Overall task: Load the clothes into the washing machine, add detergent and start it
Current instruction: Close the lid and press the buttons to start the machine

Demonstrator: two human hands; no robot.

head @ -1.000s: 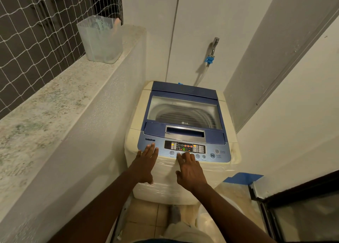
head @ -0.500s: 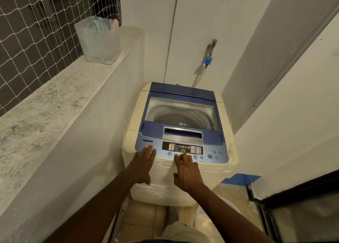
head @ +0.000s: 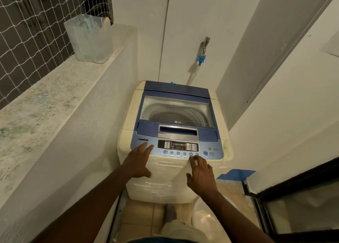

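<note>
On my feed the washer (head: pixel 165 182) sits at frame centre, tucked into a narrow white corner. Its blue lid (head: pixel 176 90) is down. Through the lid's window I see the ribbed drum wall, but I cannot tell what lies inside. The panel (head: pixel 201 148) runs along the near edge of the top, and its display (head: pixel 178 146) is lit with small orange and red marks too fine for me to read.

The hands are apart, one at each end of the button row, and neither holds anything. The left hand (head: pixel 137 162) lies with straight fingers on the panel's left end, just under the printed label. The right hand (head: pixel 200 175) has its fingers loosely spread, and its index fingertip (head: pixel 191 157) is at the panel's lower edge, just below a round button. I cannot tell whether it presses. The start button (head: pixel 205 153) is just right of that fingertip.

At upper left a cloudy plastic tub (head: pixel 89 39) stands on a speckled ledge (head: pixel 45 105), with a white net (head: pixel 27 32) behind it. A tap (head: pixel 205 42) with a blue fitting hangs on the wall above the washer. Blue tape (head: pixel 235 175) lies at lower right, beside a dark door frame (head: pixel 293 184).
</note>
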